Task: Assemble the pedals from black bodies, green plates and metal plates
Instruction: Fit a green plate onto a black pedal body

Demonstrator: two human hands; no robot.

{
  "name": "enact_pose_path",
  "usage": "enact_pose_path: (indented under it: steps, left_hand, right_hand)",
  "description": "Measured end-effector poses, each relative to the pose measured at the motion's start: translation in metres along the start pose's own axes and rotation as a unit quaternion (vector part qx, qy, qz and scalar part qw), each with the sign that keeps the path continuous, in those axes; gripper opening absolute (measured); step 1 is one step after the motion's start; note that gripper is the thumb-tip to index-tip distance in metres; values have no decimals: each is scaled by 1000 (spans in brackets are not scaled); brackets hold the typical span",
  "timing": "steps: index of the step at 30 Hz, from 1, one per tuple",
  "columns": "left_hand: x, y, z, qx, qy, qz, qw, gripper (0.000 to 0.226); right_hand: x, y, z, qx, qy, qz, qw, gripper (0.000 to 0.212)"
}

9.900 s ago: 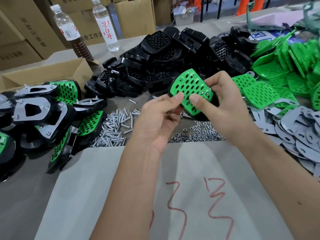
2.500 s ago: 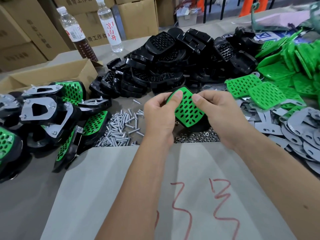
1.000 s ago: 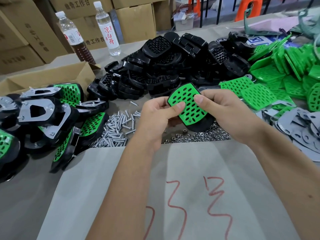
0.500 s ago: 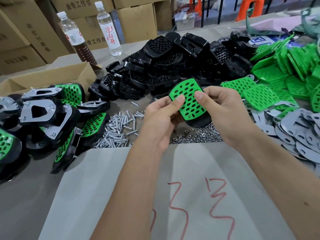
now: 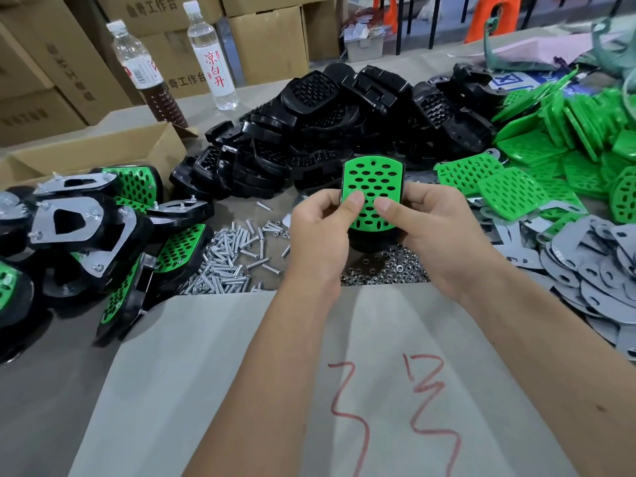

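Both hands hold one pedal above the table: a perforated green plate (image 5: 373, 180) seated on a black body (image 5: 370, 241) that shows below it. My left hand (image 5: 318, 228) grips its left side, thumb pressing on the plate. My right hand (image 5: 437, 232) grips the right side, thumb also on the plate. Loose black bodies (image 5: 330, 132) are heaped behind. Green plates (image 5: 550, 156) pile up at the right, and grey metal plates (image 5: 592, 270) lie in front of them. Finished pedals (image 5: 79, 232) lie at the left.
Screws (image 5: 230, 263) and nuts (image 5: 382, 273) are scattered under my hands. A grey sheet (image 5: 241, 373) with red marks covers the near table. An open cardboard box (image 5: 89, 153) and two bottles (image 5: 213, 56) stand at the back left.
The pedal has turned in my hands from tilted to upright, its green face toward me. Both thumbs have slid onto the lower part of the plate.
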State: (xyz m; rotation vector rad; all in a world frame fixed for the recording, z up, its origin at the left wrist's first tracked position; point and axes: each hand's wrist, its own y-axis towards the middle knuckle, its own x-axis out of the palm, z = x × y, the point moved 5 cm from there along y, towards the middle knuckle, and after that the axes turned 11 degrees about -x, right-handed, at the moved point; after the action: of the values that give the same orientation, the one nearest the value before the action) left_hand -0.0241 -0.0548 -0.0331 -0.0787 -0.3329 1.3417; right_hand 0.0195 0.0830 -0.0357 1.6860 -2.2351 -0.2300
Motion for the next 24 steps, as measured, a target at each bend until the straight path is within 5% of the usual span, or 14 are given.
enact_pose_path:
  steps: [17,24]
  left_hand:
    - [7,-4,-5,-32,-31,-10,999,13]
    - [-1,0,-7,-50,-18,8,999,15]
  right_hand:
    - [5,1,0,33,7,-61,998,21]
    - [-5,2,2,8,-72,13,997,7]
